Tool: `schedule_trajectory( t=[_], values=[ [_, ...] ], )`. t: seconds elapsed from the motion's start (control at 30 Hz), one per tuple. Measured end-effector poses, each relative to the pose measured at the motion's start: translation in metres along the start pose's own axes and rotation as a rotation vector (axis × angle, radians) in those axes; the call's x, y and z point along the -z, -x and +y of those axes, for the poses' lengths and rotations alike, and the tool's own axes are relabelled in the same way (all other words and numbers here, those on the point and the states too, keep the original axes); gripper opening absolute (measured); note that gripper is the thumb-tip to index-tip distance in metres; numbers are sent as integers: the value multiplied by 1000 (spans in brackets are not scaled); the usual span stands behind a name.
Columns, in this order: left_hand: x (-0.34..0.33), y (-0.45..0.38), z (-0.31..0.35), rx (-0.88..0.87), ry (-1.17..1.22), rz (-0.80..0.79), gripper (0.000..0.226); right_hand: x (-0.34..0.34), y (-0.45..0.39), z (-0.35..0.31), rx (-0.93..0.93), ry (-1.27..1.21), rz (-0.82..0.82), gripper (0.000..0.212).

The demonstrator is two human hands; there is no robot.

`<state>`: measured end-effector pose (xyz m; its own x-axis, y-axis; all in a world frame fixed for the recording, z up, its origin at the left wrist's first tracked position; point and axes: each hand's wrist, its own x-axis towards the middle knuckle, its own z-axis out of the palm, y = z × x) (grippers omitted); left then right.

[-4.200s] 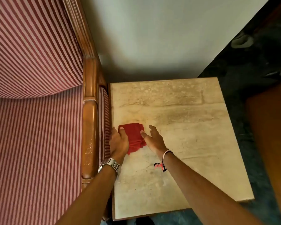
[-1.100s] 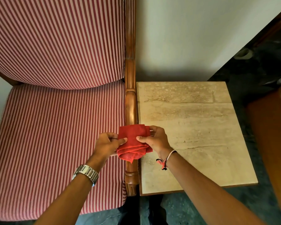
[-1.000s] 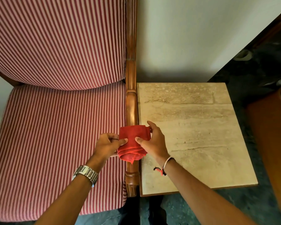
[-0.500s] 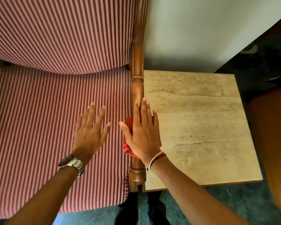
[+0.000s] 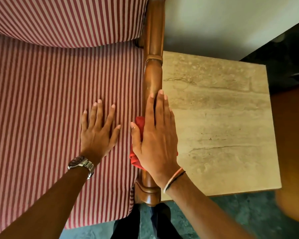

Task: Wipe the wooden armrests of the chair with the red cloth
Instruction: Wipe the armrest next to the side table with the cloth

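The chair's right wooden armrest (image 5: 153, 78) runs front to back between the striped seat and a side table. My right hand (image 5: 156, 137) lies flat on it, fingers stretched forward, pressing the folded red cloth (image 5: 138, 125) against the wood. Only the cloth's left edge shows beside my thumb; the rest is hidden under my palm. My left hand (image 5: 97, 131), with a metal watch at the wrist, rests flat and spread on the red-and-white striped seat cushion (image 5: 50, 109), holding nothing. The chair's other armrest is out of view.
A beige stone-topped side table (image 5: 223, 126) stands directly right of the armrest, touching it. A pale wall (image 5: 214, 23) rises behind. Dark floor (image 5: 248, 218) shows in front, and an orange-brown blurred surface (image 5: 293, 152) fills the right edge.
The cloth went from the table to the armrest, held in both hands. Then my left hand let go and dropped flat onto the seat, while my right hand flattened over the cloth.
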<state>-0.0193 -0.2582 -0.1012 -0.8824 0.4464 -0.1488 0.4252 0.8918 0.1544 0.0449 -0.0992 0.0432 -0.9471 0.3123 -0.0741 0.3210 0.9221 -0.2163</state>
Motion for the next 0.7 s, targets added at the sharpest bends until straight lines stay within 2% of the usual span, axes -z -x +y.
schedule_trajectory(
  t=[0.7],
  values=[
    [6,-45,-8,-53,-34,136,72,-1,-53,-8,2,11,152,76]
  ],
)
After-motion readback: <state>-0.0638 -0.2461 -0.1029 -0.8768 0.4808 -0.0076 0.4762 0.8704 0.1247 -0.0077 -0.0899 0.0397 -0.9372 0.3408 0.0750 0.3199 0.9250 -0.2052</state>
